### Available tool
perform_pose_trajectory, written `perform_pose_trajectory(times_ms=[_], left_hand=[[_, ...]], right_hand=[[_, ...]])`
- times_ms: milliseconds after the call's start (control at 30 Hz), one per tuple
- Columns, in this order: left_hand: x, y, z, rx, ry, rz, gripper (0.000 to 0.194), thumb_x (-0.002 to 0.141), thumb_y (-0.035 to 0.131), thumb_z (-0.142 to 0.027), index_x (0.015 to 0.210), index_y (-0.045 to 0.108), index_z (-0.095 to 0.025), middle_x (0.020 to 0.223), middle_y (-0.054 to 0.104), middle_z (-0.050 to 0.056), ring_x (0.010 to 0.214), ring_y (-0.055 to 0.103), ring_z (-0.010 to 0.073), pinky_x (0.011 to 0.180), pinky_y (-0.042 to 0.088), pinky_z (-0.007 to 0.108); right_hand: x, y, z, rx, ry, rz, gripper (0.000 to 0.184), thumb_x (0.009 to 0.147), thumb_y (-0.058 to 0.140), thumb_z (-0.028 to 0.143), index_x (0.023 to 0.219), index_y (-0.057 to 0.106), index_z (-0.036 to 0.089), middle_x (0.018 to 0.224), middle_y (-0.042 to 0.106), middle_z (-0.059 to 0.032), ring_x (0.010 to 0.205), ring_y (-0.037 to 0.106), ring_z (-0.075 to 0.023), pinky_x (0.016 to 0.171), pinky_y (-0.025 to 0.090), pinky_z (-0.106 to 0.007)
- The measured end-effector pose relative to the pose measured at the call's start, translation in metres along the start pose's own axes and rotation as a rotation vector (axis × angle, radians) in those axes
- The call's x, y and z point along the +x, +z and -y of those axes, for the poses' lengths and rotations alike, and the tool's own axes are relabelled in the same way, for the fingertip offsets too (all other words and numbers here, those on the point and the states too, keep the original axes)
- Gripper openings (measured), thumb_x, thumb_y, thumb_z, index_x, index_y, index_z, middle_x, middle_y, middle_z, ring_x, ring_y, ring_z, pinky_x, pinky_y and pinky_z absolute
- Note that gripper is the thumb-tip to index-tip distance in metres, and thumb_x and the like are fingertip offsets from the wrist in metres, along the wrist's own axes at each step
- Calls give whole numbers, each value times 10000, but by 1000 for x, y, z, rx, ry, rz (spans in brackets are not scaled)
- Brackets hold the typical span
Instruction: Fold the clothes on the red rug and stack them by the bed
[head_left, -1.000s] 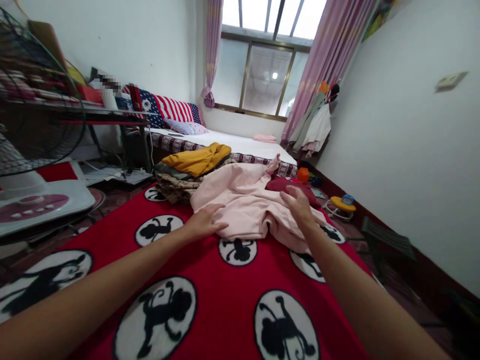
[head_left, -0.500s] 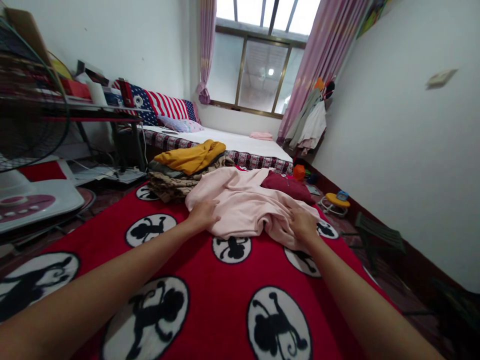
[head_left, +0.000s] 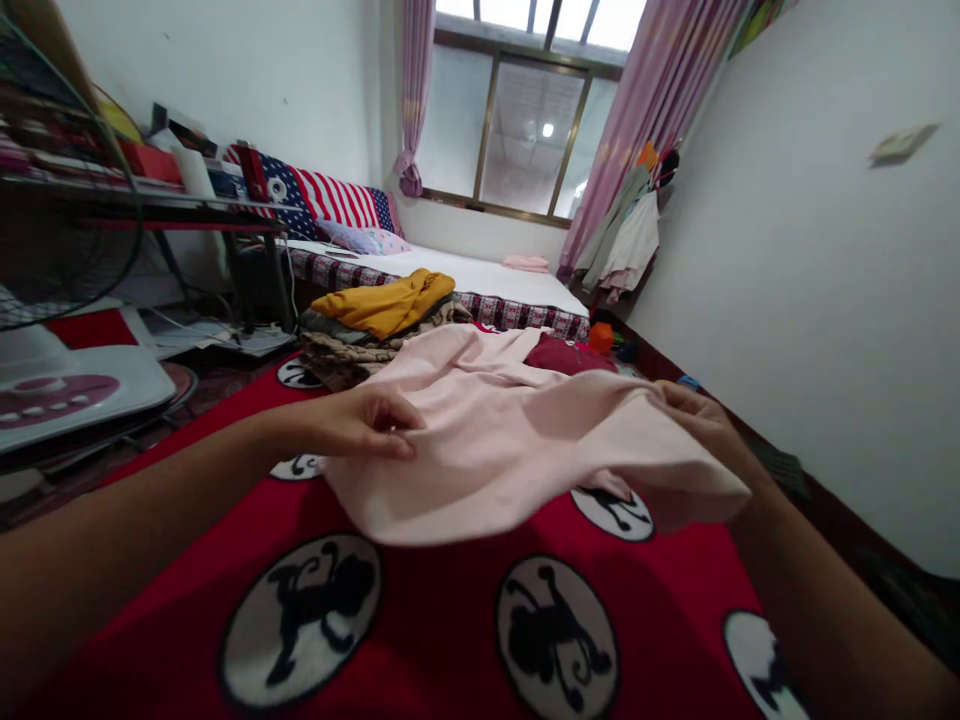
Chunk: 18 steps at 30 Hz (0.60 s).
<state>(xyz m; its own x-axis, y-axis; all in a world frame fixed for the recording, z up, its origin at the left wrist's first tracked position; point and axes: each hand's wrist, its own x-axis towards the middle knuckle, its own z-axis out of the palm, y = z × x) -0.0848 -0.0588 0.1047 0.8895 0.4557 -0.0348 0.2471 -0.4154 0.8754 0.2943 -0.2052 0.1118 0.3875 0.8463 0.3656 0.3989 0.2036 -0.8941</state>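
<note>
In the head view, the left hand is pinching the pink cloth between thumb and curled fingers; the right hand is closing its fingers on the opposite side, its thumb mostly hidden. Gripped so far apart, the near part is hanging spread above the red blanket — probably to stretch it flat — while the far part is lying on it. The mustard garment is topping a pile beyond, apparently stacked out of the way. No brand or label is showing readably — only monkey figures are decorating the blanket.
</note>
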Motion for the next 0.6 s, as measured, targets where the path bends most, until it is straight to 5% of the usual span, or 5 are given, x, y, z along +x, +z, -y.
perform_pose_trajectory(times_ms=[200,300,433,500,600], left_hand=[[-10,19,10,140,-92,383,348,749,729,-444,950,750,-161,764,686,5,680,571,138,595,410,178],[0,18,16,272,-123,391,348,804,660,-455,961,754,-159,792,708,21,705,593,146,622,419,192],[11,1,36,592,-170,-132,284,839,560,-363,899,738,-149,890,712,72,831,633,202,751,465,257],[11,-7,54,810,-264,-410,301,809,578,-348,999,717,-161,1046,679,113,988,620,259,854,467,318],[5,-10,81,1003,-477,-544,533,783,603,-474,1226,616,-179,1185,600,170,1097,585,348,867,484,410]], right_hand=[[-27,17,-17,-299,310,741,391,740,709,532,862,708,160,798,679,-44,648,585,-150,554,432,-242],[-21,23,-23,-524,197,797,342,801,646,478,922,732,170,910,709,-56,789,621,-196,677,462,-268],[-11,13,-49,-871,25,387,166,783,589,255,874,712,189,899,702,-67,811,620,-210,721,445,-293],[-12,5,-68,-934,-49,382,214,714,615,191,912,696,189,1000,683,-93,889,617,-232,763,452,-313],[-18,2,-91,-895,-170,453,439,683,636,187,1122,642,175,1201,609,-137,1079,570,-278,883,456,-371]])
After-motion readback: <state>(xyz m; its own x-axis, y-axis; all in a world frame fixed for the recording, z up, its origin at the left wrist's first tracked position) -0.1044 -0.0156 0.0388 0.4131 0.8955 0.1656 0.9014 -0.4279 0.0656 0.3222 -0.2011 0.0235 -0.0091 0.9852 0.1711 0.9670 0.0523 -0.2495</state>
